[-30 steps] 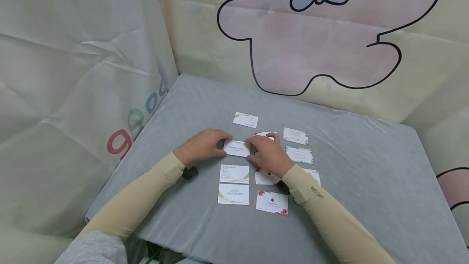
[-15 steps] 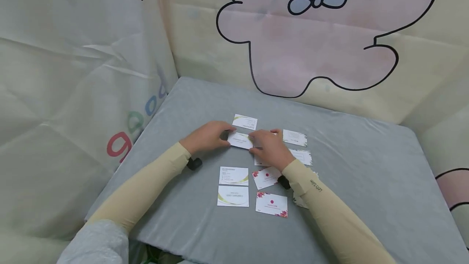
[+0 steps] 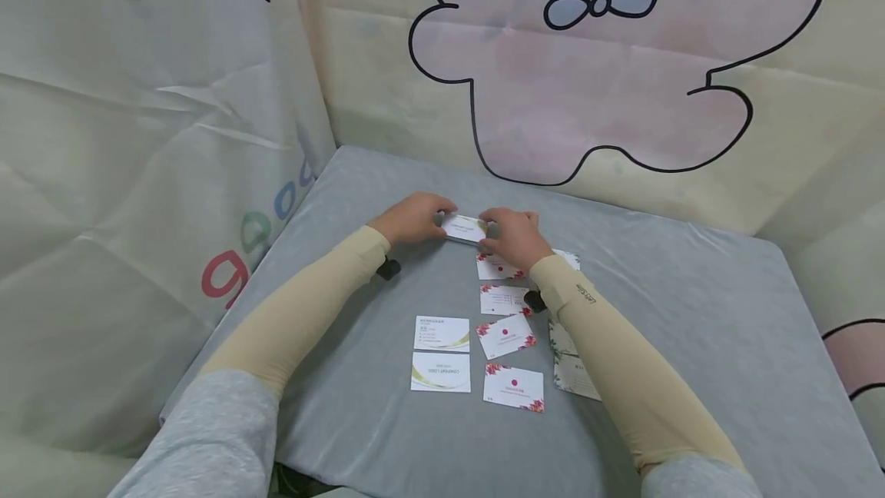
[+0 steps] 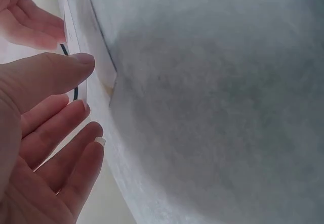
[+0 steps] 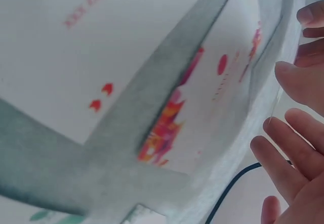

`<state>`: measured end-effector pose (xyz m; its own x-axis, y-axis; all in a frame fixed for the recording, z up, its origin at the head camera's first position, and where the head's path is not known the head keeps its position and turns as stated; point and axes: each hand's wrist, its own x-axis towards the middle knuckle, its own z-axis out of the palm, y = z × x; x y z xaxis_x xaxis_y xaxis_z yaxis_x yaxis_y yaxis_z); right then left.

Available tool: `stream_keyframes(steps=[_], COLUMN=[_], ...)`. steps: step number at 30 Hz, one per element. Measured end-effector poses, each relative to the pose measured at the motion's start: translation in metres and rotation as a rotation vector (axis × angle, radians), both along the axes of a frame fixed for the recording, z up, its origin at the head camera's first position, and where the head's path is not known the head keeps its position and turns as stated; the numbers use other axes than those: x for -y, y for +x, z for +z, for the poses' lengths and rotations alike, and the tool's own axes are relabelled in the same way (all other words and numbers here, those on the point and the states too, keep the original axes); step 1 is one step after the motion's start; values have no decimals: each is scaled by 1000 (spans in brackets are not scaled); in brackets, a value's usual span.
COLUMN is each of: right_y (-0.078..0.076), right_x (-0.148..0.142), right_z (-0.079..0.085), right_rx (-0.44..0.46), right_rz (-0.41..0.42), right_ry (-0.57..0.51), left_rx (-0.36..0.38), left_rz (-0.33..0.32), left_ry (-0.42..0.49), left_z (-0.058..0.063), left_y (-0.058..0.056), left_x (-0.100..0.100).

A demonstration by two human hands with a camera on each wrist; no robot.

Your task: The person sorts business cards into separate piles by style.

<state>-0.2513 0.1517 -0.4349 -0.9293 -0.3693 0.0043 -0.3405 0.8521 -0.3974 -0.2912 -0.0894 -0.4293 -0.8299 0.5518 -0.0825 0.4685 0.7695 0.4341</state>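
Toward the back of the table, a white business card (image 3: 464, 228) with a yellow-green curve is held between both hands. My left hand (image 3: 413, 218) pinches its left end, thumb on the near side and fingers on the far side. At the right end my right hand (image 3: 515, 238) grips it the same way. In the left wrist view the held card (image 4: 72, 34) is seen almost edge-on, close over another card (image 4: 103, 52) lying on the cloth. The right wrist view shows my right hand (image 5: 296, 153) at the right border, beyond a card with red flowers (image 5: 202, 92).
Two yellow-green cards (image 3: 441, 372) lie nearer me in the left column. Several red-flower cards (image 3: 513, 387) form a middle column, one of them slanted. Green-leaf cards (image 3: 576, 376) lie under my right forearm. Grey cloth covers the table (image 3: 691, 313); printed curtains (image 3: 373, 60) stand behind.
Both hands have carried the card away from me and slightly right, from the left column's middle to over its farthest card. A red-flower card in the middle column has turned askew.
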Motion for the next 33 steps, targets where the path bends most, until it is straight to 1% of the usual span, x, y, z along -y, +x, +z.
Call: stream_keyframes(steps=[4, 12, 16, 22, 33], right_y=[-2, -4, -4, -4, -6], right_x=[-2, -4, -3, 0, 2], right_z=[-4, -8, -11, -15, -15], right_rx=[25, 34, 43, 41, 47], right_rz=[-13, -28, -32, -38, -60], right_ry=[-12, -16, -11, 7, 11], left_rx=[4, -15, -12, -10, 11], left_rz=[-7, -23, -22, -13, 22], left_ry=[-10, -26, -39, -69, -46], left_z=[-3, -4, -5, -8, -8], left_y=[-2, -1, -1, -1, 0], left_x=[-3, -5, -4, -5, -5])
